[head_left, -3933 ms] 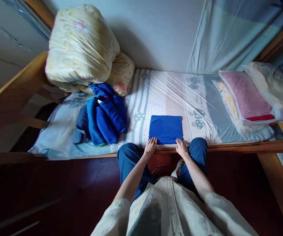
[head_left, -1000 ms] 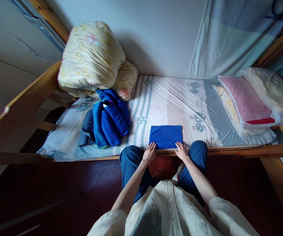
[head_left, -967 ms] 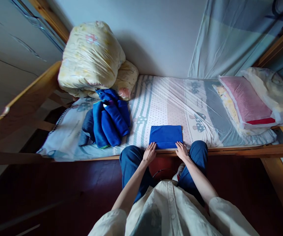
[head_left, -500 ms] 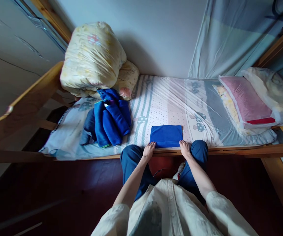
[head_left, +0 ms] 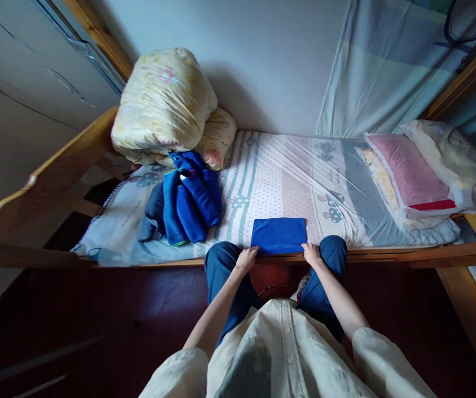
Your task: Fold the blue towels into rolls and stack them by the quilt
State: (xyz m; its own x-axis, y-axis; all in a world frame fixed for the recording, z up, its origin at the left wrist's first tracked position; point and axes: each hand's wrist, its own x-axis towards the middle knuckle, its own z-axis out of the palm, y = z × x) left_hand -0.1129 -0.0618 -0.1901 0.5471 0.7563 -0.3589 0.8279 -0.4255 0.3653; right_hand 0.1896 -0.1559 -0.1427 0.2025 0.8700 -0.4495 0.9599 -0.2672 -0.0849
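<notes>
A folded blue towel [head_left: 278,235] lies flat at the front edge of the bed, between my knees. My left hand [head_left: 247,258] grips its near left corner, fingers closed on the cloth. At the near right corner, my right hand [head_left: 311,254] pinches the towel in the same way. The near edge of the cloth shows a folded strip running between both hands. To the left, a loose heap of blue towels [head_left: 192,204] rests on the mattress, with a darker grey-blue cloth [head_left: 153,213] beside it.
A yellowish quilt [head_left: 165,105] is piled at the bed's left end by the wooden headboard [head_left: 56,166]. A pink pillow [head_left: 407,168] and plastic-wrapped bedding [head_left: 461,160] lie at the right. The wooden bed rail [head_left: 420,254] runs along the front; a curtain [head_left: 358,72] hangs behind.
My hands have drawn the towel's near edge slightly toward me, and my fingers have curled around its corners. The view has shifted a little.
</notes>
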